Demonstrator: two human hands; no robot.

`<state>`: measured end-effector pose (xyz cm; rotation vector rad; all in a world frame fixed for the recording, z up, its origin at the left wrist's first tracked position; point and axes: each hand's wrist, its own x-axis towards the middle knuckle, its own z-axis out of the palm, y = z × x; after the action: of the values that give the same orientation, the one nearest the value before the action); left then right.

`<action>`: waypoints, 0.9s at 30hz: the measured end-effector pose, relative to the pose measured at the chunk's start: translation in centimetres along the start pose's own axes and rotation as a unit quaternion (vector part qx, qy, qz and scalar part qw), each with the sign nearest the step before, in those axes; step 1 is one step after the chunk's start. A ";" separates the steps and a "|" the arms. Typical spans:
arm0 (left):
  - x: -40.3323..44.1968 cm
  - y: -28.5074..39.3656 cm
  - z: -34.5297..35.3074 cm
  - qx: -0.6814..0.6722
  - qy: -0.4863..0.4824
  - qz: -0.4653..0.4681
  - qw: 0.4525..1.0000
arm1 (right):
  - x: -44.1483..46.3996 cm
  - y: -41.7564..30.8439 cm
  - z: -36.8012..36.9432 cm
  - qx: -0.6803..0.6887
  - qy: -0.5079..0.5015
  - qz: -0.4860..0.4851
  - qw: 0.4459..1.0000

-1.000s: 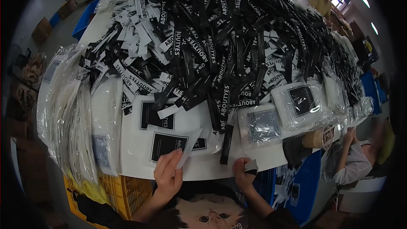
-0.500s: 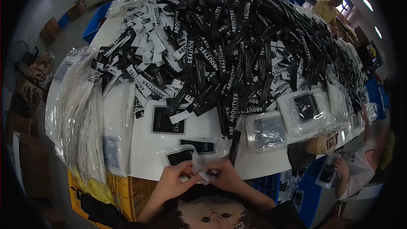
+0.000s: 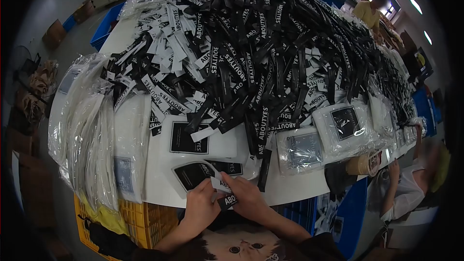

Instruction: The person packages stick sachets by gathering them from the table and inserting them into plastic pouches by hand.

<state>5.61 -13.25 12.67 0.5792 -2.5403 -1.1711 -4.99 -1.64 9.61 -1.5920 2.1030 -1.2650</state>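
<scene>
My left hand [image 3: 200,206] and my right hand [image 3: 246,198] are close together at the table's near edge, fingers closed. Between them is a white strip packet [image 3: 220,185] with black lettering, pinched from both sides. Just below it a black strip packet [image 3: 227,202] marked "ABO" shows, partly covered by my right fingers. Right behind my hands a white bag with a black label [image 3: 188,175] lies tilted; whether my fingers touch it is hidden. Farther back lies a stack of white bags [image 3: 222,142], with a black label on top.
A large heap of black and white strip packets [image 3: 249,53] covers the table [image 3: 162,183]. Plastic-wrapped bundles [image 3: 87,125] line the left; wrapped packs [image 3: 299,150] and a cup [image 3: 360,165] stand right. A yellow crate [image 3: 154,222] is below. A person [image 3: 411,183] sits at right.
The blurred piece between my hands now shows as white and black printed strips. My hands have turned slightly, and the labelled bag behind them has shifted left and is more spread out.
</scene>
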 end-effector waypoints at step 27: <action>1.1 1.6 3.3 -0.020 -0.077 0.156 0.984 | -5.1 0.3 -2.7 0.324 0.274 0.240 0.873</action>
<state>2.94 -10.65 11.89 0.0744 -2.6046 -1.1853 -4.88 4.16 9.46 -0.4209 1.8237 -2.0635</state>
